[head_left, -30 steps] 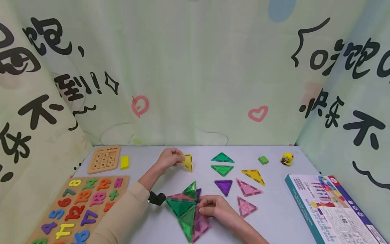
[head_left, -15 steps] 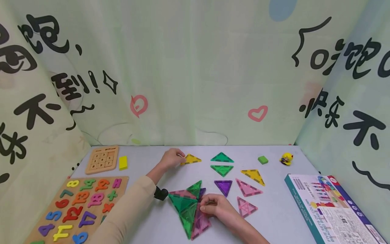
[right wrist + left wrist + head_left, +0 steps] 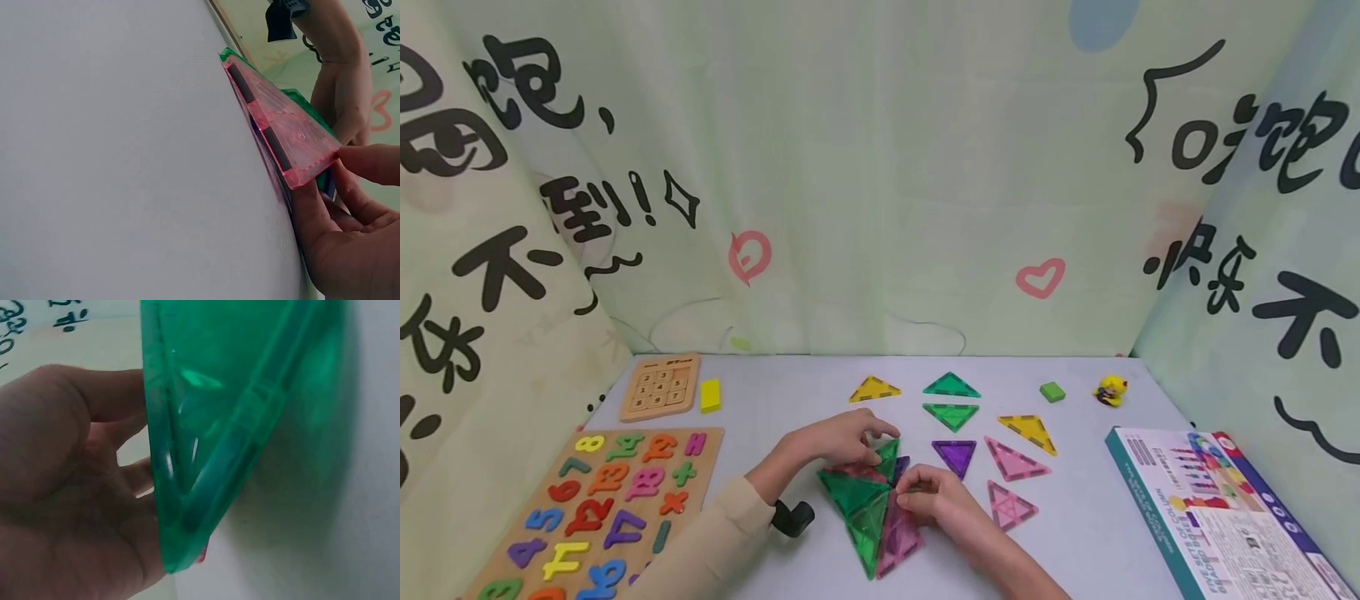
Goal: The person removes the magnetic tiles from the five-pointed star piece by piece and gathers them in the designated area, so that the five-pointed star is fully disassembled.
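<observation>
Several translucent magnetic tiles form a pointed shape on the table, with green tiles (image 3: 853,497) at left, pink tiles (image 3: 901,537) at right and a bit of purple behind. My left hand (image 3: 848,437) curls at the shape's far end, thumb and fingers around a green tile (image 3: 212,381), fingertips partly hidden behind it. With thumb and fingers, my right hand (image 3: 942,498) pinches the right side by the corner of a pink tile (image 3: 284,125). Beyond my left hand, a yellow triangle tile (image 3: 874,388) lies flat.
Loose triangles lie right of centre: green (image 3: 951,385), purple (image 3: 955,456), yellow (image 3: 1028,432) and pink (image 3: 1015,460). A number board (image 3: 711,442) and wooden puzzle (image 3: 658,387) are at left. A box (image 3: 1225,508), green block (image 3: 1052,392) and toy duck (image 3: 1110,390) are at right.
My left hand tipped the upright yellow tile flat, let it go and came back toward me to the tile shape. My right hand stays at the shape's right side.
</observation>
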Tool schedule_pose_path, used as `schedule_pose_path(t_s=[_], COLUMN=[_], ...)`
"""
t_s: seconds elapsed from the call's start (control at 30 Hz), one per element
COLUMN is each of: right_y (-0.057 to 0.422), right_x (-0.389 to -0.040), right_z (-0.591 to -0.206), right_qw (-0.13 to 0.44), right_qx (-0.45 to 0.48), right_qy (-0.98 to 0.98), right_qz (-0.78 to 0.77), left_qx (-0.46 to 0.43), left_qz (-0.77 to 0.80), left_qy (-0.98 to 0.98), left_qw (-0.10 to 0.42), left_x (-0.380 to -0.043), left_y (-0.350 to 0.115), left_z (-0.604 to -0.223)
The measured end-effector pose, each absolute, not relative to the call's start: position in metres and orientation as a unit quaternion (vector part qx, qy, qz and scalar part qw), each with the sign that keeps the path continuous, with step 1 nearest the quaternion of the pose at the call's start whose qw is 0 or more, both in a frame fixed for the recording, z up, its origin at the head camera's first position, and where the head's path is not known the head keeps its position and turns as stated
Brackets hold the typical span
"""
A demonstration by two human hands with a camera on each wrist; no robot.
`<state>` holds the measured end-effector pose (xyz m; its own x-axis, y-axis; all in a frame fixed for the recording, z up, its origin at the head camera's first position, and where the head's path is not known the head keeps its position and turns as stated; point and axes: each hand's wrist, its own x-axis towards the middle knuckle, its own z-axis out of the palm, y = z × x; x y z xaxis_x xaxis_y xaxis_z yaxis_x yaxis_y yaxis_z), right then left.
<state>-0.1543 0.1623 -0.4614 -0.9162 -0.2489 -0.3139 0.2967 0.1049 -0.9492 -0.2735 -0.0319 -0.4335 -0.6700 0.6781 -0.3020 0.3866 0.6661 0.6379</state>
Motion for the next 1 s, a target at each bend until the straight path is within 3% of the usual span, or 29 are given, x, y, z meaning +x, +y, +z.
schedule_pose_path(t_s=[0.3, 0.53, 1.0], right_y=[0.157, 0.154, 0.146], right_x=[-0.157, -0.158, -0.156], right_z=[-0.46, -0.459, -0.464], right_qw=[0.19, 0.168, 0.129], right_qx=[0.046, 0.066, 0.069], right_qy=[0.7, 0.692, 0.72], right_qz=[-0.687, -0.699, -0.678], left_qx=[0.327, 0.256, 0.243], left_qz=[0.28, 0.359, 0.462], left_qy=[0.85, 0.84, 0.813], left_qw=[0.305, 0.316, 0.258], left_x=[-0.269, -0.263, -0.261], left_y=[-0.033, -0.037, -0.048], left_z=[-0.435, -0.437, -0.454])
